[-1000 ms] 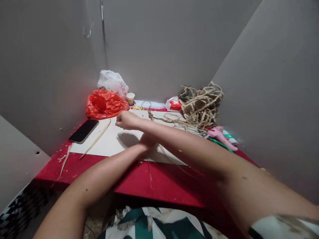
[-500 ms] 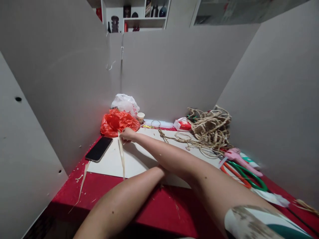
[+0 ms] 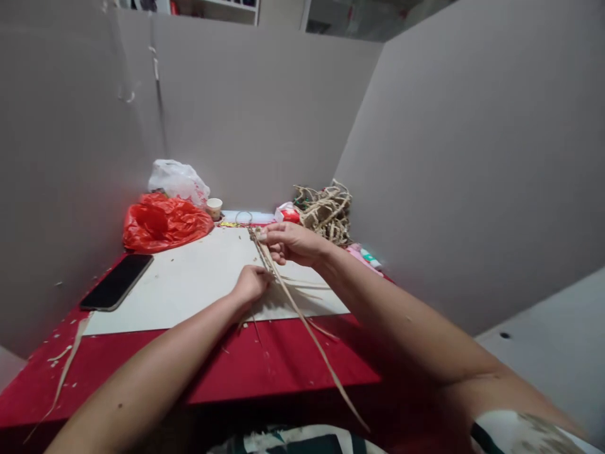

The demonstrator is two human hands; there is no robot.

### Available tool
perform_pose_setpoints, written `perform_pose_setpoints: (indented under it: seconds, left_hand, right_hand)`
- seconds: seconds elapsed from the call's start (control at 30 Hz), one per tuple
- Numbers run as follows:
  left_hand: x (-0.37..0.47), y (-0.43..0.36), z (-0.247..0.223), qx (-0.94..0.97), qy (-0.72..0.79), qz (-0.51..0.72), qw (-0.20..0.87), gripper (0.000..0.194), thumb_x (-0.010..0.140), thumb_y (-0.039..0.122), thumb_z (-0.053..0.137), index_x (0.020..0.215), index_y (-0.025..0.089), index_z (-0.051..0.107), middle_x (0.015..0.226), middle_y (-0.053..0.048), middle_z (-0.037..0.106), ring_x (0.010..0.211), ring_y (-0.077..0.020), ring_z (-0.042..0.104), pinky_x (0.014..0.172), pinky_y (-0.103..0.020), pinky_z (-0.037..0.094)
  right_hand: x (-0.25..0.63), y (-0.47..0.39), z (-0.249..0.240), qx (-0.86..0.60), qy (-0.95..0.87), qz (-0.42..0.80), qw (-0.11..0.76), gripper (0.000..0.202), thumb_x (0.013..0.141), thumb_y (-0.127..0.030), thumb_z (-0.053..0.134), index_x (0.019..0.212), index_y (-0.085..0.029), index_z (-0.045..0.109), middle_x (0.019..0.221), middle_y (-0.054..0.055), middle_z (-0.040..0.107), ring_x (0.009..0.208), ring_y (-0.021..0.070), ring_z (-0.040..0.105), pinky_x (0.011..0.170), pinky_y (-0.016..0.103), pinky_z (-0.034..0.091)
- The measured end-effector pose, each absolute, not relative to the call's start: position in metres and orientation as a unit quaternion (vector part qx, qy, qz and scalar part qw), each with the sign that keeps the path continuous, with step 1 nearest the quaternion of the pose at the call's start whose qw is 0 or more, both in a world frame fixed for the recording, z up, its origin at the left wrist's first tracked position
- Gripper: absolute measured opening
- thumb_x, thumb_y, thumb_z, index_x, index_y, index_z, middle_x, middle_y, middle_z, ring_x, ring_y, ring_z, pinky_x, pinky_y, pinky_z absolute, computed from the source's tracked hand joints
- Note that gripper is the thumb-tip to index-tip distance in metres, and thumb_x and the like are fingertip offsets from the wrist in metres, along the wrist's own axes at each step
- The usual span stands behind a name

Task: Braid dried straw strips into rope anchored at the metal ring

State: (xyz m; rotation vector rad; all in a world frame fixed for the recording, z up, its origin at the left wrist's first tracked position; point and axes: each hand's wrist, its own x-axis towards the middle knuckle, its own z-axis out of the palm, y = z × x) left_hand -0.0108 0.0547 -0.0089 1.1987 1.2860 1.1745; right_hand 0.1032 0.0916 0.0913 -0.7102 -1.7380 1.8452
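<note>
Pale strip (image 3: 309,326), one, long and flat: above the middle of the white board at its far end, it ran past the board's near edge and out over the red cloth toward the near right, tapering to a loose tip. Brown cord (image 3: 252,235), one, thin, with a knotted far end: lay alongside the far end of the strip.

Right hand (image 3: 293,243), one: thumb and forefinger pinched on the strip near its far end, the other fingers curled beneath. Left hand (image 3: 253,284), one: nearer and to the left, fingertips drawn together beside the strip; exactly what they gripped could not be made out. The two hands were apart, close to each other.

Loose thin strips (image 3: 307,285): to the right of the left hand, over the board.

White board (image 3: 198,284), one, flat beneath the hands. Desk (image 3: 227,372), one, covered in red, scattered with pale scraps at left.

Left side: dark phone (image 3: 117,282), face up, overlapping the board; second pale strip (image 3: 66,372), just nearer than the phone; red plastic bag (image 3: 165,224), crumpled; white plastic bag (image 3: 177,181), behind it; paper cup (image 3: 214,208), beside the bags.

Far right: red-and-white tissue pack (image 3: 287,213); rope heap (image 3: 328,214), tangled; pink object (image 3: 363,260), partly hidden by the right arm.
</note>
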Motion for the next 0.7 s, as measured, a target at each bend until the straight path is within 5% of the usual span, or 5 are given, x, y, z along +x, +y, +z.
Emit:
perform_pose_setpoints:
  seconds: [0.13, 0.43, 0.7]
  left_hand:
    - [-0.008, 0.051, -0.006, 0.479, 0.536, 0.483, 0.501, 0.019, 0.067, 0.023, 0.062, 0.053, 0.011, 0.06, 0.04, 0.002, 0.045, 0.034, -0.0033, 0.025, 0.04, -0.022, 0.015]
    - [0.005, 0.043, 0.0, 0.425, 0.564, 0.532, 0.466, 0.014, 0.065, 0.028, 0.062, 0.065, 0.014, 0.06, 0.037, 0.008, 0.037, 0.035, -0.0043, 0.027, 0.04, -0.018, 0.023]
    - [0.01, 0.046, -0.005, 0.46, 0.549, 0.587, 0.377, 0.012, 0.07, 0.022, 0.059, 0.065, 0.012, 0.063, 0.056, 0.0, 0.058, 0.056, -0.0092, 0.05, 0.055, -0.019, 0.039]
  right_hand:
    - [0.138, 0.076, 0.054, -0.34, -0.671, 0.623, 0.214, 0.023, 0.072, -0.032, 0.068, 0.069, -0.015, 0.053, 0.044, -0.007, 0.046, 0.039, 0.0065, 0.049, 0.036, 0.015, 0.037]
    - [0.136, 0.068, 0.014, -0.398, -0.773, 0.414, 0.27, 0.018, 0.073, -0.013, 0.051, 0.055, -0.014, 0.048, 0.046, -0.005, 0.045, 0.043, 0.0053, 0.039, 0.044, 0.018, 0.028]
    - [0.128, 0.062, 0.007, -0.405, -0.779, 0.347, 0.331, 0.019, 0.071, -0.012, 0.052, 0.052, -0.014, 0.048, 0.048, -0.004, 0.044, 0.049, 0.006, 0.039, 0.05, 0.019, 0.028]
